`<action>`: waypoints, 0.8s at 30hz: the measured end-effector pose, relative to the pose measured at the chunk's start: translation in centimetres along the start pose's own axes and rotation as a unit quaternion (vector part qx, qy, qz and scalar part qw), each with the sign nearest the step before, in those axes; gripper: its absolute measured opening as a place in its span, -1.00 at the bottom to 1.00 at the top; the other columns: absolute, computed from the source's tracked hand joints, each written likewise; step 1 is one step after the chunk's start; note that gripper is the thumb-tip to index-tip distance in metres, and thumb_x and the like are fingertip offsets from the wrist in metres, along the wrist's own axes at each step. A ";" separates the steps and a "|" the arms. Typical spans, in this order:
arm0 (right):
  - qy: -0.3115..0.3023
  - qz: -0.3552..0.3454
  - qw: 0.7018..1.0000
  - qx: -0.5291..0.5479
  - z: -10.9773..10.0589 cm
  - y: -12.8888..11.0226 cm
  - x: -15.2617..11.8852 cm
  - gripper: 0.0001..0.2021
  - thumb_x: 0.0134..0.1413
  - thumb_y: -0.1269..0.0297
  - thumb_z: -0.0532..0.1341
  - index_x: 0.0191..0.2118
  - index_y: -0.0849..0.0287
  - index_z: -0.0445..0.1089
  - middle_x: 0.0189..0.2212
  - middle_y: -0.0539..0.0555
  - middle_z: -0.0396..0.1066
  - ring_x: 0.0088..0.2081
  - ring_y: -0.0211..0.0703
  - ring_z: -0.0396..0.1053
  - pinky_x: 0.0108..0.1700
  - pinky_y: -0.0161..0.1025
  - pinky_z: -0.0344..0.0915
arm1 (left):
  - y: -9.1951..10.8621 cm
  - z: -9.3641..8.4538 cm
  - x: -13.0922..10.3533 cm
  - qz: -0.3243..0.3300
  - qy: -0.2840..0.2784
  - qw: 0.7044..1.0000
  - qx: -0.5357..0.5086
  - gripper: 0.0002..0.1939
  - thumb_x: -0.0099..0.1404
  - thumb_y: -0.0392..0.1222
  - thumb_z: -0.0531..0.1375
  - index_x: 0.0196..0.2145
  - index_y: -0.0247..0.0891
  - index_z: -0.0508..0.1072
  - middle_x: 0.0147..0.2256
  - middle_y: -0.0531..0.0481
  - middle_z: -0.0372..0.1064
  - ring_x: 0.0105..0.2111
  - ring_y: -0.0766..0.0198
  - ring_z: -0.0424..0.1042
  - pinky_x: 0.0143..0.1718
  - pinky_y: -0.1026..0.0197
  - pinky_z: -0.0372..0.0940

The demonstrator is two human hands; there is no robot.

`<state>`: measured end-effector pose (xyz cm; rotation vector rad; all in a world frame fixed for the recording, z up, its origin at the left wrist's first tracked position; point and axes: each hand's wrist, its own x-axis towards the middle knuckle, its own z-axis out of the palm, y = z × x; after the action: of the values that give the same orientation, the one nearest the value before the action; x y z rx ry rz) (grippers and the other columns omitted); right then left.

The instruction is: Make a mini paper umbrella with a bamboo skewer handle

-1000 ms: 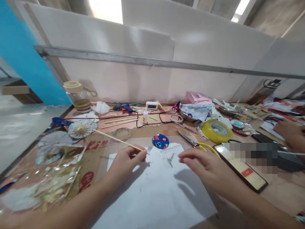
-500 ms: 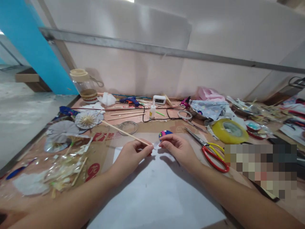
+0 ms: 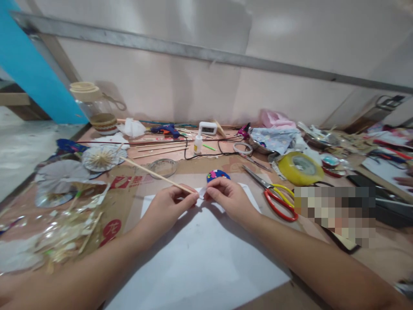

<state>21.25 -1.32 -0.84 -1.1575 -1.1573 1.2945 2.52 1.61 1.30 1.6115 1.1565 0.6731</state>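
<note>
**Q:** Stick (image 3: 155, 174) first: where is it?

**A:** Thin and wooden, it slants from a small paper parasol top (image 3: 100, 158) at the left of the table down to the left hand (image 3: 167, 206). That hand pinches its near end between thumb and fingertips, closed on it.

**Q:** What lies left of that hand?

**A:** Clear plastic scraps and more paper parasol pieces, scattered over brown cardboard (image 3: 125, 202) with red print.

**Q:** And under the hands?

**A:** A white sheet of paper (image 3: 200, 258), spread flat on the cardboard and reaching toward the viewer.

**Q:** The right hand?

**A:** The right hand (image 3: 229, 200) sits just beside the left, fingertips almost meeting it. It pinches a small white paper scrap (image 3: 201, 192) at the stick's tip. I cannot tell whether scrap and stick touch.

**Q:** Anything beyond the fingers?

**A:** A blue disc with bright spots (image 3: 217, 175) lies just behind the right hand, partly hidden by it.

**Q:** Further right?

**A:** Scissors with red and yellow handles (image 3: 274, 196) lie open-bladed near the right wrist. Behind them rests a roll of yellow tape (image 3: 300, 168). At the far right edge, another person's fingers (image 3: 405, 181) show.
</note>
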 end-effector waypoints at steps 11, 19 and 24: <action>-0.029 -0.031 0.999 0.012 -0.2 0.3 0.5 -0.91 0.13 0.23 0.24 -0.31 0.12 0.41 -0.43 0.00 0.48 -0.35 -0.21 0.47 -0.21 -0.20 0.41 | -1.6 -0.6 0.7 -0.020 0.001 0.997 0.079 -0.58 0.18 0.27 0.21 -0.39 -0.13 0.60 -0.36 -0.05 0.57 -0.37 0.13 0.49 -0.38 0.20 0.32; -0.017 -0.063 0.997 -0.050 0.0 0.1 -0.4 -0.89 0.18 0.23 0.20 -0.30 0.12 0.42 -0.38 0.02 0.50 -0.28 -0.17 0.47 -0.19 -0.20 0.36 | 0.1 0.0 0.0 -0.025 0.024 0.999 0.036 -0.64 0.16 0.15 0.25 -0.43 -0.22 0.59 -0.41 -0.10 0.55 -0.39 0.12 0.48 -0.37 0.17 0.35; -0.006 -0.081 0.990 -0.114 0.0 -0.2 -0.7 -0.88 0.21 0.23 0.19 -0.30 0.09 0.44 -0.36 0.02 0.50 -0.27 -0.14 0.44 -0.22 -0.19 0.32 | 0.8 0.3 -0.2 -0.020 0.025 0.999 -0.006 -0.71 0.17 0.05 0.26 -0.47 -0.22 0.57 -0.45 -0.09 0.54 -0.45 0.18 0.47 -0.36 0.17 0.37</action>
<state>21.33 -2.07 -0.63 -1.1925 -1.4059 1.0670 2.98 1.26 1.92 1.5653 1.2163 0.6964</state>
